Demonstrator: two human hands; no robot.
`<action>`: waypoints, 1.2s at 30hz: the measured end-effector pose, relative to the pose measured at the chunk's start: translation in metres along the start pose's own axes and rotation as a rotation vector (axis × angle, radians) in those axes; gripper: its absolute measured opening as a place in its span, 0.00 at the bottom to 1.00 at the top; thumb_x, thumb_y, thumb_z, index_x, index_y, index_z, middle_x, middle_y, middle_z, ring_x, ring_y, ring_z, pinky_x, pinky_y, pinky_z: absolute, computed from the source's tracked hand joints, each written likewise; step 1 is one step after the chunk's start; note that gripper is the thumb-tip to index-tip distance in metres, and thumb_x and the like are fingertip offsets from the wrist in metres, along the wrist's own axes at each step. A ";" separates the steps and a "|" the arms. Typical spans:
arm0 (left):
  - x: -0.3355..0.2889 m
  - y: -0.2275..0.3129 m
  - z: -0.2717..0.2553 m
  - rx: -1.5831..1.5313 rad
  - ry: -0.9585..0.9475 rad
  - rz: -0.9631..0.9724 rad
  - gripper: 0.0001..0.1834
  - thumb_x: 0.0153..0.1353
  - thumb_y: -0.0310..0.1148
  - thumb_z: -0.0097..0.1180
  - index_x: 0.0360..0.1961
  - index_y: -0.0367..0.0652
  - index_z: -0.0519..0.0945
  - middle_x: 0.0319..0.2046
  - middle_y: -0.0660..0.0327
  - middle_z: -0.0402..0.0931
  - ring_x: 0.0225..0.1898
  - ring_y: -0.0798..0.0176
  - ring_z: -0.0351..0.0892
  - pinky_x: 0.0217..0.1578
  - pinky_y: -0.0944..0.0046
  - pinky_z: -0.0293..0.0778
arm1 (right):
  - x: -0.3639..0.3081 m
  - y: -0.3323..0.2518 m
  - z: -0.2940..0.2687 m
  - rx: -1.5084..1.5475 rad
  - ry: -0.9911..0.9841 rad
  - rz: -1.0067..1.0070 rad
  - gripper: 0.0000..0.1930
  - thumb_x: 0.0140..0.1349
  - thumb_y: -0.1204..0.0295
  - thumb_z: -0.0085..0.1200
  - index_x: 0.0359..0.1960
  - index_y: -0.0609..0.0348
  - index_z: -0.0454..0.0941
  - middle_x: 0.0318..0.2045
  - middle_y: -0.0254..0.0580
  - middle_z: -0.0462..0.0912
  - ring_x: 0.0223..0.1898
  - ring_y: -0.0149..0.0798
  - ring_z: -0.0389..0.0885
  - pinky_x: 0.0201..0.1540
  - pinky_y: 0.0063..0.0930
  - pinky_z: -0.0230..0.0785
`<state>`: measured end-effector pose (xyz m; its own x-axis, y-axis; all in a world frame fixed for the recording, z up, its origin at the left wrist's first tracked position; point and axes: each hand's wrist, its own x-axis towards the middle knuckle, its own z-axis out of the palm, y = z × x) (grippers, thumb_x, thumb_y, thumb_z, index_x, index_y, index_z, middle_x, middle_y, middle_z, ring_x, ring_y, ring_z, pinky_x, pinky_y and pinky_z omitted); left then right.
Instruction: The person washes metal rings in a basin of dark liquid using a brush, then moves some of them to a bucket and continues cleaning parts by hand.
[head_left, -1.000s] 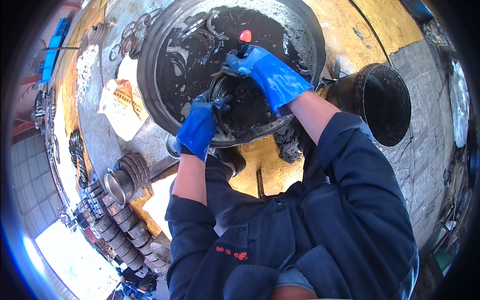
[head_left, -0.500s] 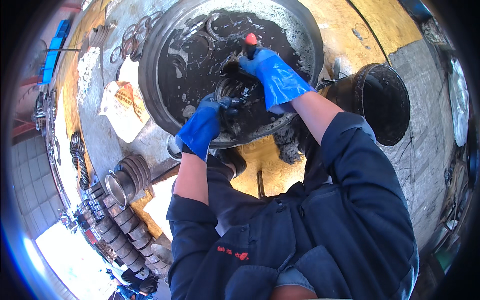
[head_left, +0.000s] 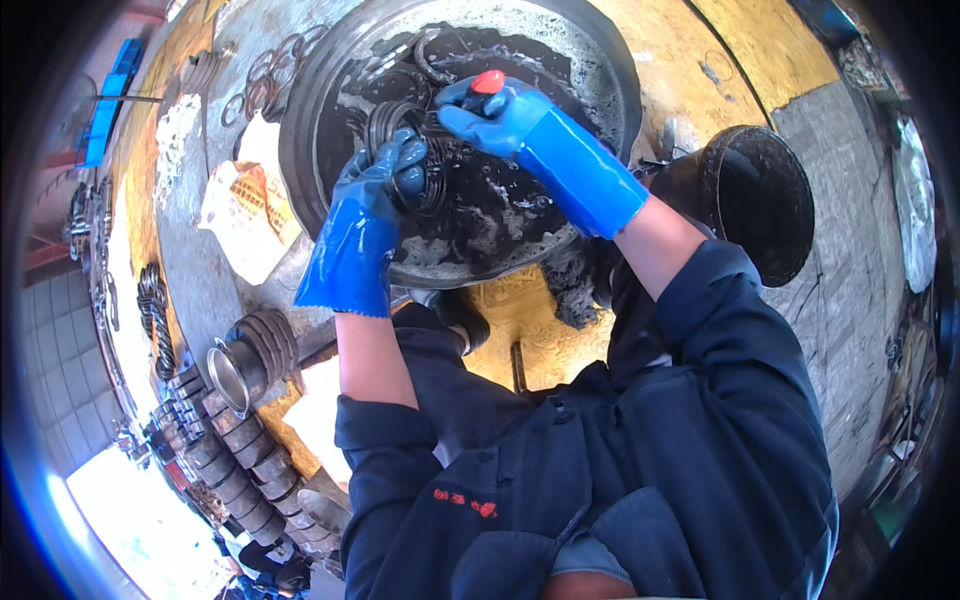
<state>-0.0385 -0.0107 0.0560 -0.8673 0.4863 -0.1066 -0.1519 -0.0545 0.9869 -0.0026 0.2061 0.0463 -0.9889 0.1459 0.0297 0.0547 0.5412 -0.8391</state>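
Note:
Over a large round dark basin (head_left: 297,140) of black, foamy liquid, both my hands wear blue rubber gloves. My left hand (head_left: 378,178) is closed around a bundle of thin dark metal rings (head_left: 392,122), wet and stacked together. Wrapped round a red-ended handle (head_left: 488,82) is my right hand (head_left: 508,118), just right of the rings. The handle belongs to a brush, whose dark bristles are mostly hidden now beneath that hand. Another ring (head_left: 425,55) shows in the liquid near the far side.
A black bucket (head_left: 765,205) lies to the right of the basin. On the left are a printed white sack (head_left: 250,215), loose rings (head_left: 270,75) on the floor, and a stack of ringed metal parts (head_left: 262,350). Several rows of metal cylinders (head_left: 235,470) stand at lower left.
My left hand has lifted the rings up and to the left, turning them more upright. My right hand with the brush has shifted left and slightly away, closer to the rings.

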 end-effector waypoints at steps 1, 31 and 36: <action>-0.002 0.001 -0.006 0.150 -0.071 0.125 0.13 0.65 0.30 0.51 0.48 0.36 0.76 0.45 0.55 0.80 0.43 0.61 0.80 0.43 0.69 0.73 | -0.001 -0.005 0.006 0.019 0.074 -0.065 0.18 0.56 0.48 0.54 0.42 0.42 0.80 0.37 0.38 0.83 0.41 0.45 0.81 0.45 0.34 0.73; 0.002 -0.081 -0.002 -0.662 -0.258 -0.475 0.09 0.61 0.36 0.56 0.37 0.42 0.75 0.30 0.64 0.74 0.34 0.64 0.76 0.41 0.62 0.75 | -0.081 0.063 -0.013 -0.121 -0.039 0.233 0.19 0.57 0.54 0.55 0.42 0.53 0.80 0.36 0.52 0.83 0.41 0.49 0.82 0.43 0.37 0.73; -0.005 -0.073 0.036 -0.570 -0.089 -0.417 0.13 0.58 0.29 0.57 0.45 0.37 0.75 0.37 0.57 0.79 0.40 0.59 0.80 0.47 0.58 0.76 | -0.093 0.072 -0.009 -0.357 0.118 0.032 0.17 0.57 0.53 0.54 0.41 0.49 0.80 0.40 0.49 0.81 0.42 0.54 0.80 0.45 0.42 0.73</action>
<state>-0.0060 0.0225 -0.0114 -0.6450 0.6336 -0.4271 -0.7078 -0.2848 0.6464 0.0946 0.2393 -0.0121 -0.9643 0.2505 0.0860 0.1510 0.7865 -0.5988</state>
